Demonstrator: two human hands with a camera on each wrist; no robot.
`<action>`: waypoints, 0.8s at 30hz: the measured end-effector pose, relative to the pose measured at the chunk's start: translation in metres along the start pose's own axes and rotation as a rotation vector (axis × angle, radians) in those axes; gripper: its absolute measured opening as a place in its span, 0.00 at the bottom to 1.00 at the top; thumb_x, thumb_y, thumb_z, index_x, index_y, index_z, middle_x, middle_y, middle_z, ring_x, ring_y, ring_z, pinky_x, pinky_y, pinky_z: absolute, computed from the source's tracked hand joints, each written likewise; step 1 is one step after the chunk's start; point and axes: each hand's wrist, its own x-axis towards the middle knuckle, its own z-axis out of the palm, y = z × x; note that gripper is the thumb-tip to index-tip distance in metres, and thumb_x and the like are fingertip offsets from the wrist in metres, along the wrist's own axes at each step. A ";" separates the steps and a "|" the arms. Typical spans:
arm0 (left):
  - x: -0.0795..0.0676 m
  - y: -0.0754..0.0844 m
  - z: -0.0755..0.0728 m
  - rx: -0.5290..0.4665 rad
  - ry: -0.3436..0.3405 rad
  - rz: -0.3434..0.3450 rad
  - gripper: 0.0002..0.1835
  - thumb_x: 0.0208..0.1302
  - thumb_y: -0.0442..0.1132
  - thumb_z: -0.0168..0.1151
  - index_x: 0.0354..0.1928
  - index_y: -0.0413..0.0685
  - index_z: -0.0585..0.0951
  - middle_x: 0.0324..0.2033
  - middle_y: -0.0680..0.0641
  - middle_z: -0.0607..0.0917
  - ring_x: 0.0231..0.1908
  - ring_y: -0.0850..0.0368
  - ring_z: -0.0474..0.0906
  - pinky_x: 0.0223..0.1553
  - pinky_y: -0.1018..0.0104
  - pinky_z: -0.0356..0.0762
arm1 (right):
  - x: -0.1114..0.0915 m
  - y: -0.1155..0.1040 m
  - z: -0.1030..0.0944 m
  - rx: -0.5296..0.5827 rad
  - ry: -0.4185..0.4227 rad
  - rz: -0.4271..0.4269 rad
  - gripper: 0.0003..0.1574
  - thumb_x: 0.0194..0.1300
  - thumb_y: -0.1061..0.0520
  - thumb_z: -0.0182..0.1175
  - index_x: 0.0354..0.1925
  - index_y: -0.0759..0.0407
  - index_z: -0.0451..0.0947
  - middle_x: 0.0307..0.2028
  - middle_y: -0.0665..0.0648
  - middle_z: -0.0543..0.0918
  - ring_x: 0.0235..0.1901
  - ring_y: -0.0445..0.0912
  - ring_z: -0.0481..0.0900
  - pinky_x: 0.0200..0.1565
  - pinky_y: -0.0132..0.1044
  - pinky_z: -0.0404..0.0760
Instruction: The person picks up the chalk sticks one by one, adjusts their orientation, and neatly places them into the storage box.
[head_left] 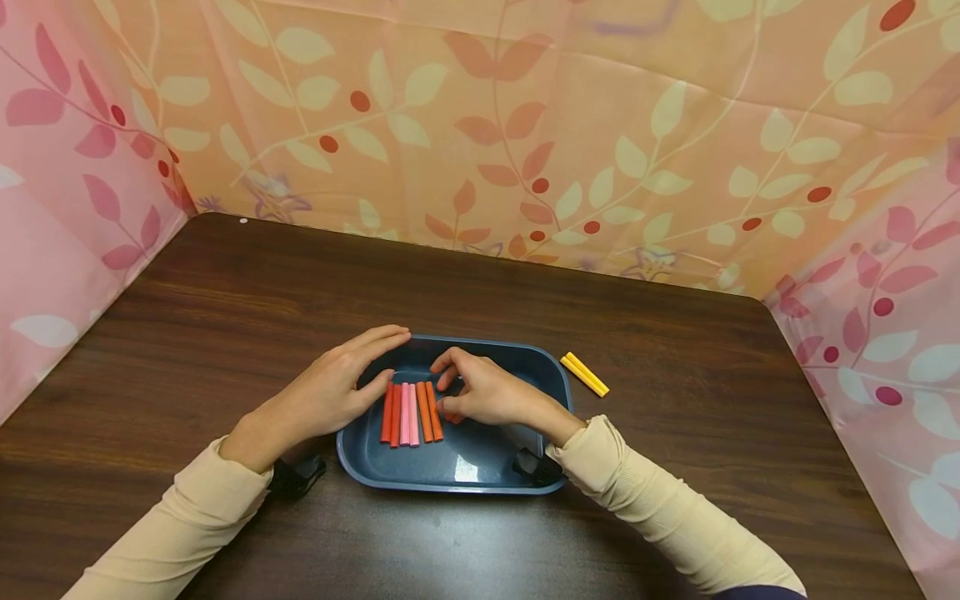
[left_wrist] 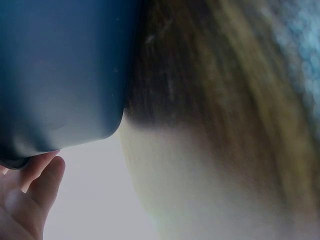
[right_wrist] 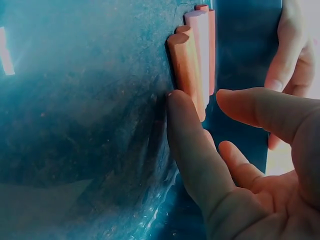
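Note:
In the head view a dark blue tray (head_left: 495, 487) holds a row of modelling clay sticks. From left to right lie two red sticks (head_left: 391, 415), two pink sticks (head_left: 408, 415) and two orange sticks (head_left: 429, 412). My left hand (head_left: 330, 387) grips the tray's left end, thumb over the inner side, near the red sticks. Fingers of it show beside the tray wall in the left wrist view. Above the tray floor, my right hand (head_left: 483, 390) has loosely bent fingers. In the right wrist view one fingertip (right_wrist: 180, 102) touches an orange stick; the thumb stands apart.
Two yellow sticks (head_left: 585, 374) lie side by side on the dark wooden table (head_left: 262, 283), just right of the tray. Leaf-patterned cloth (head_left: 480, 125) hangs behind the table and along both sides.

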 end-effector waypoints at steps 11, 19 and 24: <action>0.000 0.000 0.000 -0.007 -0.014 -0.016 0.30 0.66 0.31 0.61 0.70 0.41 0.68 0.69 0.39 0.71 0.64 0.40 0.74 0.62 0.40 0.73 | -0.004 -0.001 -0.007 0.008 -0.011 -0.050 0.25 0.66 0.64 0.62 0.60 0.65 0.70 0.49 0.62 0.80 0.34 0.46 0.85 0.36 0.31 0.83; 0.000 0.000 -0.001 -0.012 -0.018 -0.022 0.30 0.66 0.31 0.61 0.70 0.41 0.69 0.69 0.39 0.71 0.64 0.40 0.74 0.62 0.40 0.72 | -0.010 -0.003 -0.013 -0.024 0.023 -0.090 0.24 0.66 0.62 0.63 0.59 0.63 0.71 0.48 0.60 0.82 0.40 0.46 0.85 0.40 0.31 0.83; 0.000 0.001 -0.001 -0.007 -0.015 -0.015 0.30 0.66 0.31 0.61 0.70 0.41 0.68 0.68 0.39 0.71 0.64 0.40 0.74 0.62 0.40 0.72 | -0.014 -0.003 -0.019 -0.036 0.043 -0.113 0.25 0.66 0.60 0.64 0.59 0.65 0.72 0.48 0.61 0.82 0.42 0.47 0.86 0.43 0.32 0.84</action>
